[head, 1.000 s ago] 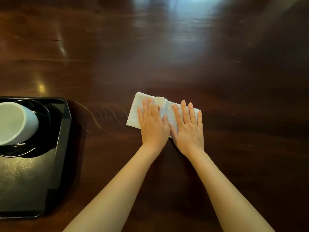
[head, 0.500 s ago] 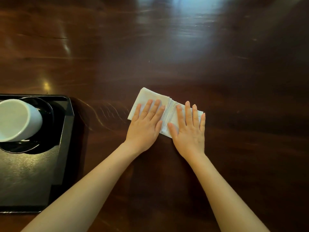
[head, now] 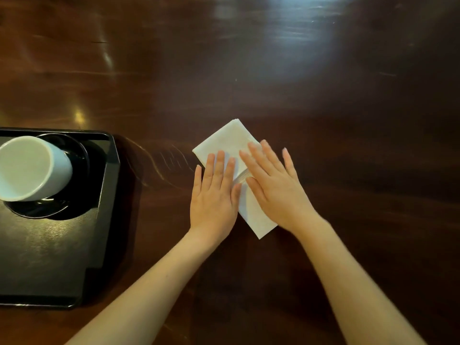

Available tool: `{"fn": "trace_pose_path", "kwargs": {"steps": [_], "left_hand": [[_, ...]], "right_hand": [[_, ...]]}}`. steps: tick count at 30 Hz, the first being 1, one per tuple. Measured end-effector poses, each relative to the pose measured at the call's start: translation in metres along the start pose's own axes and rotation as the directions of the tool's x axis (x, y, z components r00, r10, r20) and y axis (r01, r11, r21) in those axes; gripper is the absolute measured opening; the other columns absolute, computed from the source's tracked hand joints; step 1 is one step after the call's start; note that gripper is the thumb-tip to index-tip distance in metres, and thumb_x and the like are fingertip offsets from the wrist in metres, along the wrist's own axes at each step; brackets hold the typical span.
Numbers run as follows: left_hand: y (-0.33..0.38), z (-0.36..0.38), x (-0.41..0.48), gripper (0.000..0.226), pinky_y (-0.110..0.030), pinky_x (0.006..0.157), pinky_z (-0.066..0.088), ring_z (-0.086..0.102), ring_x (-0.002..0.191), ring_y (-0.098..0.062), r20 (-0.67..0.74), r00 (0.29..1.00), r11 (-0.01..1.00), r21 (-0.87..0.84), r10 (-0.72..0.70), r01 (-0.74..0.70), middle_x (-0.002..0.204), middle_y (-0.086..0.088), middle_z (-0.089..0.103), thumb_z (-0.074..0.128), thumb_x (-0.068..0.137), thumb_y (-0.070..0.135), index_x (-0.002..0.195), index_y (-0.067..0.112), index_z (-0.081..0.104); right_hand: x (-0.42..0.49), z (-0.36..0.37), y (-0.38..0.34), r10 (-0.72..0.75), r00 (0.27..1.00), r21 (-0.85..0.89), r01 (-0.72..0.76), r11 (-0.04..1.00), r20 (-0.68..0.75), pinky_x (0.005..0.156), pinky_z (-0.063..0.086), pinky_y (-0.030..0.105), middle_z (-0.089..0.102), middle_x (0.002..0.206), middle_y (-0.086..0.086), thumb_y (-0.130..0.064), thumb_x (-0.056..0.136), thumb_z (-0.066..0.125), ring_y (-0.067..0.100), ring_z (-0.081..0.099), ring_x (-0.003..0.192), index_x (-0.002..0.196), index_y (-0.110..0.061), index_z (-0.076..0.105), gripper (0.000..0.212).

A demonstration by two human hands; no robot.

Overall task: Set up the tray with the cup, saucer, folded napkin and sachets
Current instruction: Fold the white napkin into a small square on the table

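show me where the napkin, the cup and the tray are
napkin [head: 230, 141], head view, bare far half past the fingertips
cup [head: 32, 170], head view, its white side wall
tray [head: 109, 170], head view, raised right rim

Both bare forearms reaching forward, converging. Left hand [head: 214, 197] flat, palm down, fingers straight and together. Right hand [head: 276, 188] flat too, angled leftward, fingers slightly spread, thumbs nearly touching.

Tray [head: 107, 195] at left on table [head: 323, 83], cup [head: 32, 170] on saucer [head: 74, 155] in tray, napkin [head: 229, 143] to the right under both hands
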State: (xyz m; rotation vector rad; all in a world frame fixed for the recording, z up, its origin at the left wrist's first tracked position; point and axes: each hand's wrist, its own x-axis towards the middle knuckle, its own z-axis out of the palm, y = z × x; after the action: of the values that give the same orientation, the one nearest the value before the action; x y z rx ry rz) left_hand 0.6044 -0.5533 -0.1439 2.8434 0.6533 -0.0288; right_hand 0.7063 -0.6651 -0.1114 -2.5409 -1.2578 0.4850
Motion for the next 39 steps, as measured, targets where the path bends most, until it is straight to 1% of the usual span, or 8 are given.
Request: {"fn": "trace_pose_path", "kwargs": {"steps": [5,13,17,21,24,31,35,39], "left_hand": [[-0.016,-0.004,0.01,0.055,-0.043,0.116,0.007,0.012,0.145,-0.02,0.006,0.993,0.987,0.102,0.122,-0.121,0.157,-0.004,0.017,0.015,0.098,0.04,0.148,0.018,0.018],[-0.033,-0.013,0.02,0.053,-0.037,0.119,0.006,0.015,0.143,-0.02,0.044,0.966,0.963,0.076,0.256,-0.259,0.154,-0.007,0.025,0.028,0.098,0.035,0.146,0.014,0.021],[-0.04,-0.015,0.005,0.055,-0.031,0.118,-0.001,0.014,0.143,-0.018,0.086,0.937,0.935,0.078,0.338,-0.345,0.154,-0.002,0.017,0.029,0.097,0.038,0.147,0.016,0.023],[-0.044,-0.014,0.004,0.054,-0.032,0.117,-0.001,0.011,0.144,-0.018,0.1,0.939,0.937,0.089,0.33,-0.339,0.155,0.001,0.013,0.026,0.098,0.039,0.148,0.018,0.02],[-0.04,-0.012,0.004,0.054,-0.034,0.116,0.002,0.012,0.144,-0.018,0.09,0.942,0.939,0.09,0.323,-0.331,0.154,0.001,0.014,0.028,0.098,0.036,0.147,0.018,0.021],[-0.043,-0.015,0.006,0.053,-0.036,0.116,0.006,0.017,0.143,-0.02,0.111,0.931,0.927,0.105,0.349,-0.36,0.154,-0.002,0.022,0.027,0.097,0.035,0.146,0.016,0.026],[-0.042,-0.015,0.006,0.053,-0.037,0.115,0.006,0.017,0.143,-0.02,0.116,0.933,0.932,0.083,0.342,-0.352,0.154,-0.002,0.022,0.026,0.097,0.035,0.146,0.017,0.026],[-0.042,-0.018,0.006,0.053,-0.037,0.119,0.007,0.017,0.142,-0.018,0.117,0.934,0.936,0.063,0.339,-0.348,0.154,-0.001,0.023,0.026,0.096,0.036,0.146,0.018,0.026]], "right_hand": [[0.003,0.013,0.028,-0.104,0.993,-0.14,0.111,0.984,0.058,0.116,-0.01,0.032,-0.002,0.155,-0.008,-0.042,0.094,0.012,0.007,-0.011,0.142,0.147,-0.023,0.0,0.057],[-0.008,0.029,-0.005,0.105,0.993,-0.034,-0.106,0.994,-0.048,0.117,-0.009,0.035,-0.006,0.155,-0.005,-0.044,0.093,0.011,0.012,-0.01,0.143,0.145,-0.022,-0.005,0.058],[-0.011,0.001,0.001,0.026,0.996,0.186,-0.041,0.982,0.083,0.117,-0.011,0.032,-0.017,0.153,-0.014,-0.048,0.093,0.029,0.002,-0.021,0.14,0.144,-0.03,-0.012,0.068],[-0.04,-0.025,0.013,-0.165,0.965,-0.001,0.169,0.986,0.202,0.116,-0.015,0.028,-0.015,0.154,-0.014,-0.044,0.089,0.05,0.003,-0.021,0.141,0.148,-0.032,-0.002,0.08],[-0.053,-0.013,0.019,-0.183,0.962,-0.137,0.213,0.967,0.201,0.117,-0.009,0.029,0.003,0.156,-0.006,-0.03,0.085,0.056,0.009,-0.005,0.144,0.147,-0.024,0.019,0.073],[-0.055,0.0,0.009,-0.206,0.976,-0.328,0.219,0.919,0.072,0.109,0.033,0.048,0.046,0.142,0.015,-0.033,0.071,0.067,0.029,0.04,0.133,0.131,-0.006,0.051,0.068],[-0.065,0.017,-0.014,-0.236,0.971,-0.428,0.195,0.882,-0.045,0.101,0.043,0.051,0.056,0.129,0.023,-0.013,0.076,0.066,0.037,0.051,0.123,0.122,0.001,0.056,0.049],[-0.063,0.022,-0.014,-0.269,0.952,-0.408,0.19,0.893,-0.147,0.097,0.048,0.045,0.064,0.119,0.019,-0.011,0.078,0.07,0.033,0.059,0.114,0.113,-0.003,0.063,0.037]]}}
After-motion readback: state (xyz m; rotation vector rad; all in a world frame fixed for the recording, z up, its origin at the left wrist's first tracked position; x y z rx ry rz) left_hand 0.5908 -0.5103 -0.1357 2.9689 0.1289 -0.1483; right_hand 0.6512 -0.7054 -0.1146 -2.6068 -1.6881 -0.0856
